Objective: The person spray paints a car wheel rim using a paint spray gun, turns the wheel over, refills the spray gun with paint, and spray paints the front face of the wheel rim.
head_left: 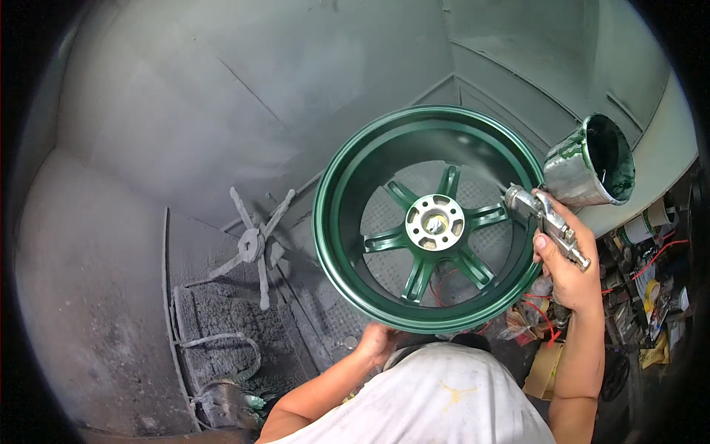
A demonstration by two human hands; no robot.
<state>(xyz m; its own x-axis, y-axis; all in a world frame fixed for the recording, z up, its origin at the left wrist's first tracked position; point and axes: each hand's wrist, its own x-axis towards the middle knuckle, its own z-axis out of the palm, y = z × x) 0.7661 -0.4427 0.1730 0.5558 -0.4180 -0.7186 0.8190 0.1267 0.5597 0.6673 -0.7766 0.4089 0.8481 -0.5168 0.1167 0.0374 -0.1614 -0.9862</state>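
A glossy green wheel rim (336, 259) with six spokes and a pale centre hub (418, 222) fills the middle. My right hand (566, 266) grips a metal spray gun (551, 229) at the wheel's right side. A fine mist leaves the nozzle toward the rim's inner barrel. Above the gun is a silver paint cup (573, 177) streaked with green. My left hand (377, 340) is under the wheel's lower edge, its fingertips hidden, so what it holds there cannot be made out.
A grey five-armed stand (251, 244) stands left behind the wheel, above a crusted grey object (218, 348) and hose. Grey booth walls (222, 89) surround the back. Cluttered cans, red hoses and cardboard (543, 370) lie at the right, beside a curved pale surface (658, 155).
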